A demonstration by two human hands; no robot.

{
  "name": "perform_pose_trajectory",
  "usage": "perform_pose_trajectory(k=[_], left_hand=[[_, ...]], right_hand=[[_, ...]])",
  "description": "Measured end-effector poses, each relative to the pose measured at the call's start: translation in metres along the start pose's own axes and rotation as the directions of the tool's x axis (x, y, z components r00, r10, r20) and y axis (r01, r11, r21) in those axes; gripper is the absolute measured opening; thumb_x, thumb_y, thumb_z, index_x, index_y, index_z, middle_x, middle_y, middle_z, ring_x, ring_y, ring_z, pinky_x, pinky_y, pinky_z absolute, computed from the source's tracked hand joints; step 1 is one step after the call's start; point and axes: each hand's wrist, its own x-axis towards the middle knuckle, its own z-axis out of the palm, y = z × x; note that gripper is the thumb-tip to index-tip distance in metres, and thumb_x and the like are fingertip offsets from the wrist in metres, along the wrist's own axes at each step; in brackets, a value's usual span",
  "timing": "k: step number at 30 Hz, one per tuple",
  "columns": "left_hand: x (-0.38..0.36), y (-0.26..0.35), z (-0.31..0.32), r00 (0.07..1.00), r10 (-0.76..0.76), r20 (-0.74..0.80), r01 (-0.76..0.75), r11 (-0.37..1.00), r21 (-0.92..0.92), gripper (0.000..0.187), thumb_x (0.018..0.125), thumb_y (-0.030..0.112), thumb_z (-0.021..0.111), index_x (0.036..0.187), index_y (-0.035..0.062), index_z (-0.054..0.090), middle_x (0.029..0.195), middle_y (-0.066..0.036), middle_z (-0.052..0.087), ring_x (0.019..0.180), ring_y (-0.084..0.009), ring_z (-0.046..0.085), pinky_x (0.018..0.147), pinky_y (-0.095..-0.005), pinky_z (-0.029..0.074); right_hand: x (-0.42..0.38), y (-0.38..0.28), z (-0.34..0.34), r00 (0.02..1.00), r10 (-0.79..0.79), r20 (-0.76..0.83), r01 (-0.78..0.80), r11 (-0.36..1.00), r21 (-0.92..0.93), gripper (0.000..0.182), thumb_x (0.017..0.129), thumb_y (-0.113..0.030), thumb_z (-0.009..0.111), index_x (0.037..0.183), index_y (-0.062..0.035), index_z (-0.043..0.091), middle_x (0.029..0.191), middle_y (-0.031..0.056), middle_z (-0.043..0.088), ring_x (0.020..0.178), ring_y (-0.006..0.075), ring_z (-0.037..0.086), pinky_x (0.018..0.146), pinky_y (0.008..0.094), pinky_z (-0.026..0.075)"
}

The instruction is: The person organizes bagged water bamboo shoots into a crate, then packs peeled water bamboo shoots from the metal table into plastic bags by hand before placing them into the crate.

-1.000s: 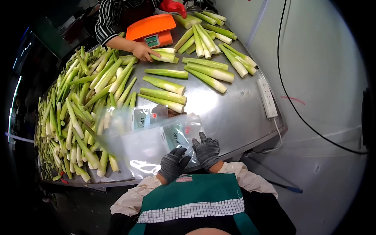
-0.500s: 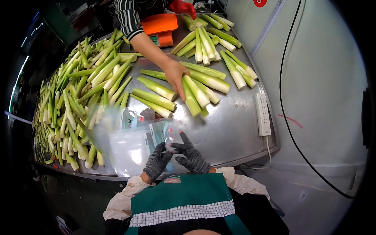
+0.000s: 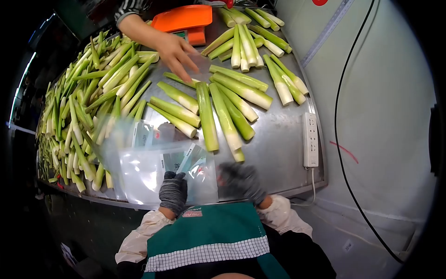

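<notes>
In a grey glove, my left hand (image 3: 173, 191) is closed on the near edge of a clear plastic bag (image 3: 137, 174) with printed labels. More clear bags lie under and beside it on the metal table. My right hand (image 3: 244, 182), also gloved, is smeared by motion just right of the bag. Its fingers cannot be made out. Beyond it lie several green-and-white stalks (image 3: 224, 116), which look like trimmed water bamboo shoots. The nearest stalk tips sit just above my right hand.
Across the metal table (image 3: 283, 139), a co-worker's bare hand (image 3: 179, 53) hovers over the stalks. Behind it stands an orange scale (image 3: 183, 18). A large stalk heap (image 3: 88, 111) covers the left side. A white power strip (image 3: 310, 139) lies along the right edge.
The co-worker's hand has let go of some stalks, now lying nearer to me, and drawn back up and left. My right hand has moved right, away from my left hand and the bag.
</notes>
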Motion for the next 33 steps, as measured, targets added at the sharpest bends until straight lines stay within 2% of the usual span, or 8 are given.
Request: perform_pose_trajectory(k=[2,3,4,6,9,12,18,33], left_hand=[[0.0,-0.008,-0.004,0.997,-0.02,0.077,0.014,0.996,0.085,0.017,0.074,0.015,0.054,0.09,0.0112,0.058,0.082,-0.015,0.054,0.068,-0.0336,0.055,0.06,-0.0423,0.044],[-0.002,-0.006,-0.006,1.0,0.008,0.007,-0.009,0.997,0.071,0.014,0.074,0.016,0.054,0.086,0.0107,0.058,0.076,-0.015,0.055,0.064,-0.0338,0.055,0.058,-0.0425,0.044],[-0.003,-0.005,-0.005,1.0,0.001,0.006,-0.001,0.998,0.066,0.014,0.074,0.016,0.054,0.086,0.0107,0.058,0.076,-0.015,0.055,0.064,-0.0338,0.055,0.058,-0.0425,0.044],[-0.007,-0.004,-0.004,0.999,-0.005,-0.049,0.008,0.998,0.063,0.012,0.074,0.016,0.055,0.084,0.0104,0.057,0.077,-0.015,0.055,0.064,-0.0337,0.055,0.058,-0.0423,0.045],[-0.01,0.003,-0.006,0.995,-0.019,-0.097,0.022,0.999,0.03,0.01,0.074,0.013,0.054,0.083,0.0082,0.055,0.077,-0.015,0.054,0.066,-0.0346,0.054,0.058,-0.0424,0.044],[-0.013,0.004,-0.01,0.995,-0.043,-0.092,0.042,0.999,-0.012,0.011,0.074,0.011,0.053,0.084,0.0065,0.054,0.077,-0.016,0.053,0.068,-0.0353,0.053,0.059,-0.0419,0.043],[-0.012,0.002,-0.01,0.993,-0.108,-0.04,0.105,0.993,-0.058,0.01,0.075,0.012,0.053,0.084,0.0064,0.053,0.078,-0.016,0.053,0.07,-0.0351,0.054,0.061,-0.0413,0.044],[-0.002,-0.015,-0.007,0.998,-0.052,-0.024,0.047,0.985,-0.165,0.01,0.076,0.015,0.053,0.083,0.0088,0.054,0.078,-0.015,0.053,0.067,-0.0349,0.054,0.058,-0.0426,0.044]], right_hand=[[0.018,-0.026,-0.026,0.937,0.07,-0.343,-0.105,0.991,-0.085,0.022,0.082,-0.015,0.056,0.097,0.0013,0.054,0.072,0.0034,0.057,0.067,0.0104,0.054,0.065,0.0229,0.045],[0.033,-0.02,-0.036,0.906,0.078,-0.417,-0.012,0.987,0.16,0.02,0.082,-0.013,0.054,0.095,0.0026,0.054,0.074,0.0041,0.057,0.068,0.0104,0.053,0.065,0.023,0.045],[0.057,-0.002,-0.048,0.864,-0.046,-0.501,0.006,0.997,-0.082,0.021,0.082,-0.013,0.054,0.095,0.0038,0.055,0.079,0.0071,0.059,0.071,0.0099,0.053,0.064,0.0236,0.045],[0.097,-0.001,-0.058,0.875,-0.153,-0.459,-0.089,0.882,-0.463,0.032,0.076,-0.019,0.06,0.098,0.0027,0.055,0.085,0.0146,0.061,0.071,0.0167,0.058,0.065,0.0272,0.046],[0.143,-0.007,-0.037,0.912,-0.051,-0.406,-0.279,0.649,-0.708,0.059,0.07,-0.037,0.061,0.111,0.002,0.048,0.101,0.0208,0.055,0.094,0.0294,0.054,0.083,0.035,0.041],[0.169,-0.016,-0.005,0.923,0.161,-0.35,-0.382,0.491,-0.783,0.084,0.066,-0.043,0.063,0.129,-0.0015,0.024,0.116,0.024,0.044,0.105,0.0313,0.047,0.088,0.0398,0.037],[0.199,-0.005,0.019,0.894,0.203,-0.399,-0.438,0.221,-0.871,0.077,0.074,-0.037,0.057,0.134,-0.012,0.016,0.123,0.0179,0.036,0.111,0.0295,0.04,0.086,0.0465,0.034],[0.169,-0.003,0.022,0.864,0.263,-0.429,-0.503,0.47,-0.725,0.104,0.057,-0.025,0.07,0.134,-0.0071,0.002,0.114,0.0251,0.045,0.106,0.0338,0.045,0.09,0.0359,0.037]])
